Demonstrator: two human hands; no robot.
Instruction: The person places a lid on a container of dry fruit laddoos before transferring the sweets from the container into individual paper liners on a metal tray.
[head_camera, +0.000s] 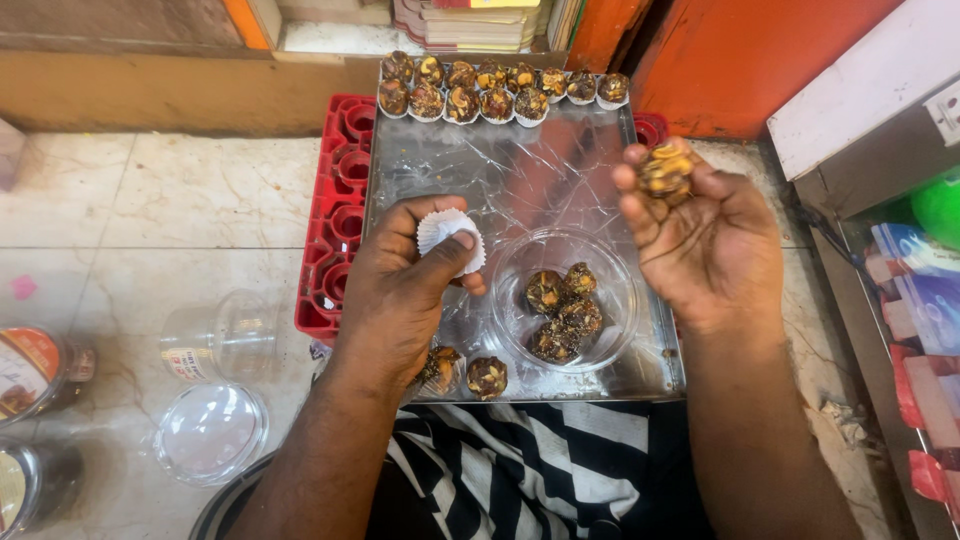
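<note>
My left hand (400, 290) pinches a small stack of white pleated paper cups (447, 234) over the left side of a steel tray (520, 170) covered in clear film. My right hand (705, 235) is raised over the tray's right edge, fingertips closed on a dark nut-studded sweet ball (664, 170). Between the hands stands a clear plastic bowl (510, 300) with several more balls (560, 312). Two balls in cups (487, 376) sit at the tray's near edge. Two rows of cupped balls (497, 88) line the far edge.
The tray rests on a red plastic crate (335, 215) on a marble floor. At left lie an empty clear jar (215, 335), a clear lid (210, 430) and two labelled jars (35, 370). Orange walls stand behind, a shelf with packets (920, 300) at right.
</note>
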